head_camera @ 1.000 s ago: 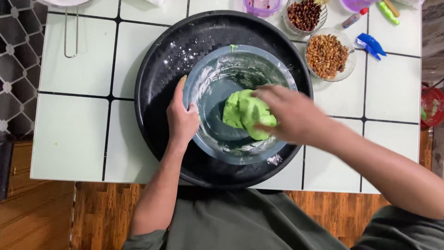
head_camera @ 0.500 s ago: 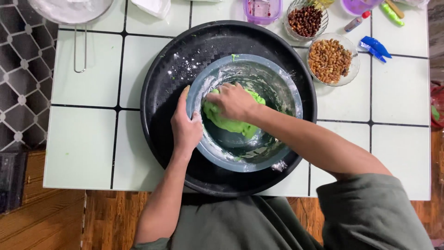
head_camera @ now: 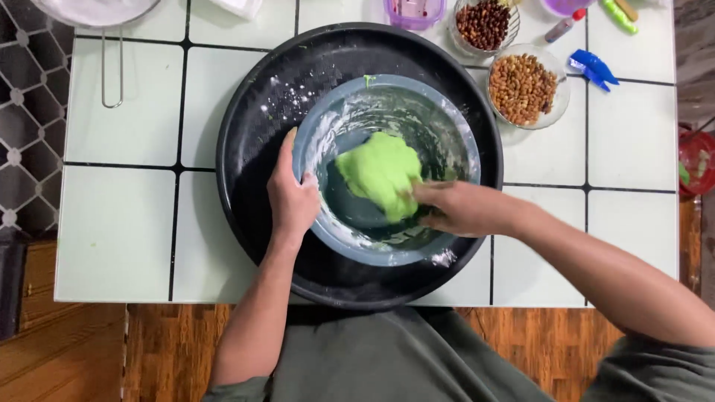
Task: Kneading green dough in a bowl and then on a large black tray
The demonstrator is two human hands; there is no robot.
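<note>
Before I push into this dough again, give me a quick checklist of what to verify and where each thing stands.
1. Bowl steadied: ok. The left hand grips the rim of the glass bowl.
2. Dough inside the bowl: ok. The green dough sits in one lump near the middle.
3. Working hand on the dough: ok. The right hand touches its lower right edge.
4. Bowl sitting within the black tray: ok, clear of the tray's rim all round.
5. Neighbouring nut bowl clear of the tray: not ok, it touches or overlaps the tray's rim.
6. Dough sticking to the bowl's bottom: cannot tell.
</note>
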